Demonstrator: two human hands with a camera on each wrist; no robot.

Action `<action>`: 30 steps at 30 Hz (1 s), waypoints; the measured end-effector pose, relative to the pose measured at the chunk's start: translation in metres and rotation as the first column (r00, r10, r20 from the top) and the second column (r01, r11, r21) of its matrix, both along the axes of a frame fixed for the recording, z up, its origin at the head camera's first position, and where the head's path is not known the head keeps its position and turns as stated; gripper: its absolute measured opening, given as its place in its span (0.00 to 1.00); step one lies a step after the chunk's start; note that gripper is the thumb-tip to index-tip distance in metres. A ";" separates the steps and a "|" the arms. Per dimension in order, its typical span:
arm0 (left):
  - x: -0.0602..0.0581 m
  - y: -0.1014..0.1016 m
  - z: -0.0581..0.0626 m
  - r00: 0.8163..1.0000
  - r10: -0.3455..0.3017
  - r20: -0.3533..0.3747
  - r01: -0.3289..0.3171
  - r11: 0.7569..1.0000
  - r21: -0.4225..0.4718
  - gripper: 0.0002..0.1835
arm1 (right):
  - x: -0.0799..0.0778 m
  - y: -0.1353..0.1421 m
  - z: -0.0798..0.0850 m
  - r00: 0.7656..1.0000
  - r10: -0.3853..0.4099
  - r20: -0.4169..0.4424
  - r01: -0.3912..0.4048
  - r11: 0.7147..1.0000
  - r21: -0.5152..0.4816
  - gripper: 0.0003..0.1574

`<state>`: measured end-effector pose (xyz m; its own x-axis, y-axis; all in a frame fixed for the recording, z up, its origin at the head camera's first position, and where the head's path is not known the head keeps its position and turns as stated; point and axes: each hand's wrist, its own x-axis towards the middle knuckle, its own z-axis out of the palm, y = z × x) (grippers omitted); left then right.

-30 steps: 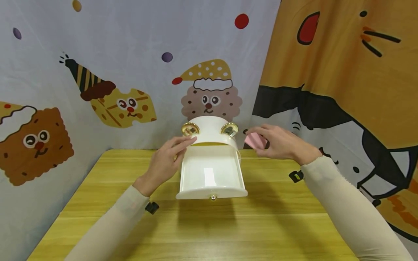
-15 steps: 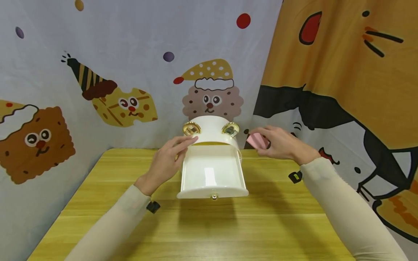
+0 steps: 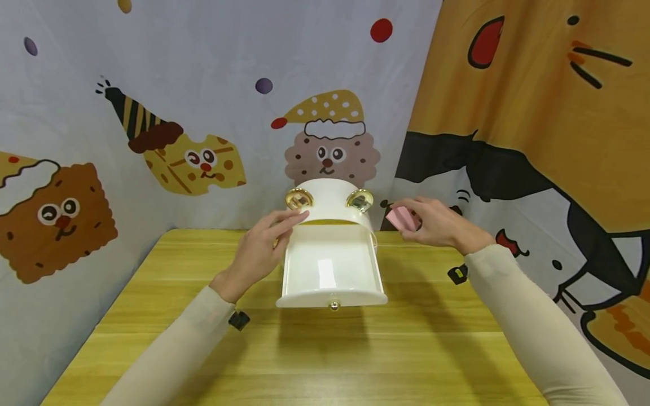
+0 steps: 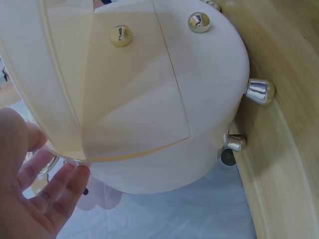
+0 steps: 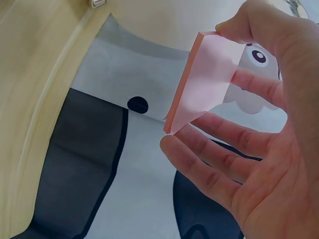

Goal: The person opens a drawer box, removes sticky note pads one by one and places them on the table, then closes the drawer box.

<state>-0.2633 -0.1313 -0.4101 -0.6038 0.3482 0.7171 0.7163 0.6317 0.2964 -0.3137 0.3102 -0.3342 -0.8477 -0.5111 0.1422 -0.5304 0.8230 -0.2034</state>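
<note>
A white round-topped box (image 3: 332, 198) with small drawers stands at the table's middle. Its top drawer (image 3: 327, 256) is pulled out toward me, and no contents show in it. My left hand (image 3: 259, 245) lies along the box's left side with fingers fairly straight, fingertips right at the body's rim below the pulled-out drawer in the left wrist view. Raised at the box's right, my right hand (image 3: 439, 223) pinches a thin square pad of pink sticky notes (image 5: 207, 77) between thumb and fingers. Its remaining fingers spread beneath the pad.
Two gold-rimmed round ears (image 3: 299, 199) project from the box top. Lower drawer fronts carry gold knobs (image 4: 120, 36), and the box stands on shiny metal feet (image 4: 260, 91). The wooden table (image 3: 325, 361) ends at a printed cloth backdrop (image 3: 218, 84) behind and to the sides.
Everything in the head view shifts only slightly, mostly to the right. Both hands keep their places about the box, and the pink pad stays in the right hand.
</note>
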 end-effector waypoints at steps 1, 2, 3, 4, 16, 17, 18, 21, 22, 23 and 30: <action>0.000 0.000 0.000 1.000 0.000 -0.002 0.000 1.000 -0.001 0.27 | -0.001 0.000 -0.001 1.000 0.002 -0.003 -0.002 1.000 -0.003 0.40; 0.000 0.000 0.000 1.000 -0.002 -0.005 0.002 1.000 -0.001 0.27 | -0.002 0.001 -0.002 1.000 0.003 -0.006 -0.003 1.000 -0.006 0.40; -0.001 0.000 -0.001 1.000 -0.003 -0.007 0.003 1.000 0.001 0.27 | -0.002 0.001 -0.003 1.000 0.005 -0.010 -0.005 1.000 -0.008 0.40; -0.001 0.000 -0.001 1.000 -0.004 -0.012 0.004 1.000 0.002 0.27 | -0.003 0.002 -0.004 1.000 0.004 -0.012 -0.005 1.000 -0.009 0.40; -0.001 0.000 -0.001 1.000 -0.007 -0.008 0.007 1.000 0.002 0.28 | -0.010 0.007 -0.022 0.998 -0.067 0.016 0.067 0.998 0.002 0.40; -0.001 0.000 -0.001 1.000 -0.007 -0.009 0.007 1.000 0.003 0.28 | -0.011 0.008 -0.023 0.997 -0.072 0.016 0.072 0.997 0.004 0.40; -0.001 0.000 -0.001 1.000 -0.009 -0.011 0.009 1.000 0.004 0.28 | -0.012 0.008 -0.024 0.997 -0.076 0.016 0.076 0.997 0.007 0.40; -0.002 0.000 -0.002 1.000 -0.011 -0.015 0.011 1.000 0.007 0.28 | -0.014 0.010 -0.027 0.996 -0.090 0.014 0.090 0.996 0.012 0.41; -0.002 0.000 -0.003 1.000 -0.010 -0.018 0.011 1.000 0.007 0.28 | -0.015 0.010 -0.029 0.995 -0.094 0.015 0.094 0.996 0.012 0.41; -0.003 0.000 -0.003 1.000 -0.010 -0.021 0.010 1.000 0.006 0.28 | -0.016 0.011 -0.030 0.995 -0.098 0.014 0.098 0.995 0.012 0.41; -0.004 -0.001 -0.004 1.000 -0.006 -0.015 0.006 1.000 0.010 0.28 | -0.024 0.016 -0.041 0.992 -0.121 0.019 0.121 0.993 0.014 0.42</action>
<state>-0.2678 -0.1321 -0.4145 -0.5908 0.3443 0.7297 0.7244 0.6245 0.2919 -0.3381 0.3258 -0.3752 -0.9061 -0.4061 0.1190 -0.4225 0.8835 -0.2023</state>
